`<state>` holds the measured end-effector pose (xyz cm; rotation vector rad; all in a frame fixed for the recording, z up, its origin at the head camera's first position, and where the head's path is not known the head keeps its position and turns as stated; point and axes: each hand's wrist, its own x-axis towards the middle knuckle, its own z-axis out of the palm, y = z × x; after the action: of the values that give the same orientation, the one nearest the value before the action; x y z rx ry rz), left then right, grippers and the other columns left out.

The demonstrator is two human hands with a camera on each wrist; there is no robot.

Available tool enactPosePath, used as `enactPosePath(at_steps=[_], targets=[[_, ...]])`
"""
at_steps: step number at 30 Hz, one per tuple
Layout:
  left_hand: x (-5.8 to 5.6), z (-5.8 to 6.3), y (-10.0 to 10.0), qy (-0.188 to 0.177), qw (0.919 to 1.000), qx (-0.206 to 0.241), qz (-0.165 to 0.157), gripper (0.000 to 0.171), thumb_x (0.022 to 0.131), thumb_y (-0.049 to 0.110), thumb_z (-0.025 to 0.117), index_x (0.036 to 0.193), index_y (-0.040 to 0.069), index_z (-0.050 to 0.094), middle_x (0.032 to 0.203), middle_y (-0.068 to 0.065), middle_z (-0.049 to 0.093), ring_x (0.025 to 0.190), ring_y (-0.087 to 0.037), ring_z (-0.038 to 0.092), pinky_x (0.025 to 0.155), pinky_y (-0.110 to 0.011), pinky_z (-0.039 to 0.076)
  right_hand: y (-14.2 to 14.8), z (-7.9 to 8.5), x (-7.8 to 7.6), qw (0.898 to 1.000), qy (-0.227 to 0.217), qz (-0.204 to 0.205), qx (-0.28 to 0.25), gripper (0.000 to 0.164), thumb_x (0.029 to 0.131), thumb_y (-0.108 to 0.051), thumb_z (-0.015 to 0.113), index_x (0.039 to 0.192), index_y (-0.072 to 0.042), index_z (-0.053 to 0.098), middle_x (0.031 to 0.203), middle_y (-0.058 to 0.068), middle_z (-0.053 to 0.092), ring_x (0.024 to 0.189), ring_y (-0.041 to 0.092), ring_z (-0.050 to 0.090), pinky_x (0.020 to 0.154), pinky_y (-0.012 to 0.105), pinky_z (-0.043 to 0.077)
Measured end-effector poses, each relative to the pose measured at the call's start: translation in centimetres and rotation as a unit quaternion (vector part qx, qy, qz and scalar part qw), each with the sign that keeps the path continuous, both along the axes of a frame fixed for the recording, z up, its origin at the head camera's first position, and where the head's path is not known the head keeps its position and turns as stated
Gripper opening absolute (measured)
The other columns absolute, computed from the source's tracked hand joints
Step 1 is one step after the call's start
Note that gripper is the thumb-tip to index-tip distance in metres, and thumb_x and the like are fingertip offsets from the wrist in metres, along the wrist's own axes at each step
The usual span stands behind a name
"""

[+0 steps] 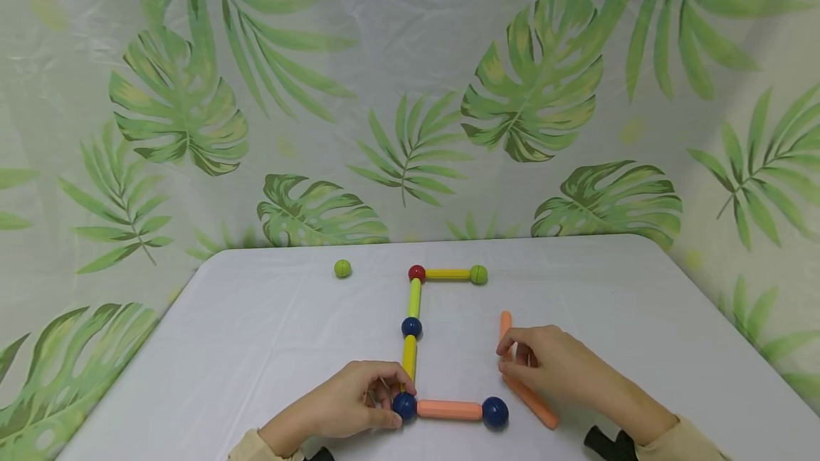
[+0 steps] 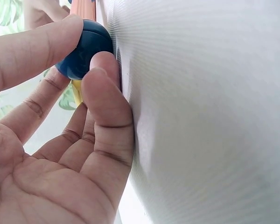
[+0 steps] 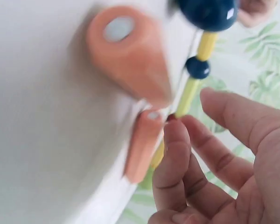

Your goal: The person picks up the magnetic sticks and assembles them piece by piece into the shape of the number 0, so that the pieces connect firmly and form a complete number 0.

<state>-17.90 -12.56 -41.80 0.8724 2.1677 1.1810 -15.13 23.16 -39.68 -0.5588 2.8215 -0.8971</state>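
My left hand [image 1: 355, 397] pinches the blue ball [image 2: 86, 51] at the near left corner of a chain of rods and balls, thumb and fingers on either side of it. From that ball an orange rod [image 1: 450, 410] runs right to another blue ball [image 1: 495, 412], and a yellow rod [image 1: 409, 356] runs away from me. My right hand [image 1: 554, 361] hovers over two loose orange rods, its thumb and fingers apart. The nearer loose rod [image 1: 533, 404] lies slanted; the farther one [image 1: 506, 322] is partly hidden by the fingers. Both show silvery ends in the right wrist view.
Farther along, the chain has a blue ball [image 1: 411, 327], a lime rod [image 1: 415, 297], a red ball [image 1: 417, 274], a yellow rod [image 1: 448, 274] and a green ball [image 1: 478, 274]. A loose green ball [image 1: 342, 268] lies at the back left of the white table [image 1: 256, 333].
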Motion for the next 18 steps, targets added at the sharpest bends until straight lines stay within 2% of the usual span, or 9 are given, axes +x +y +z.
enactPosePath(at_steps=[5, 9, 18], targets=[[0.0, 0.0, 0.0, -0.001, 1.0000, 0.000, 0.000, 0.028, 0.091, 0.011, 0.087, 0.112, 0.023, 0.074, 0.098, 0.004, 0.066, 0.080, -0.002, 0.061, 0.068, -0.016, 0.047, 0.7, -0.7, -1.0, 0.999, 0.011, -0.042, 0.013, 0.015, 0.100, -0.028, 0.075, 0.112, -0.018, 0.073, 0.078, -0.011, 0.062, 0.062, 0.002, 0.049, 0.057, 0.023, 0.040], [0.0, 0.0, -0.1, -0.002, 1.0000, 0.002, 0.000, 0.028, 0.090, 0.012, 0.087, 0.112, 0.023, 0.074, 0.099, 0.004, 0.066, 0.080, -0.002, 0.061, 0.068, -0.016, 0.046, 0.7, -1.3, -1.8, 0.997, 0.002, -0.072, 0.011, 0.016, 0.100, -0.027, 0.075, 0.114, -0.019, 0.071, 0.080, -0.009, 0.064, 0.064, 0.005, 0.053, 0.058, 0.024, 0.042], [0.0, -0.2, -0.1, 0.001, 1.0000, 0.002, 0.000, 0.028, 0.090, 0.013, 0.088, 0.112, 0.023, 0.074, 0.099, 0.004, 0.066, 0.080, -0.001, 0.061, 0.068, -0.016, 0.047, 0.2, -1.8, -3.6, 0.994, -0.004, -0.109, 0.000, 0.026, 0.096, -0.025, 0.082, 0.114, -0.013, 0.067, 0.075, -0.004, 0.062, 0.062, 0.011, 0.053, 0.054, 0.024, 0.041]])
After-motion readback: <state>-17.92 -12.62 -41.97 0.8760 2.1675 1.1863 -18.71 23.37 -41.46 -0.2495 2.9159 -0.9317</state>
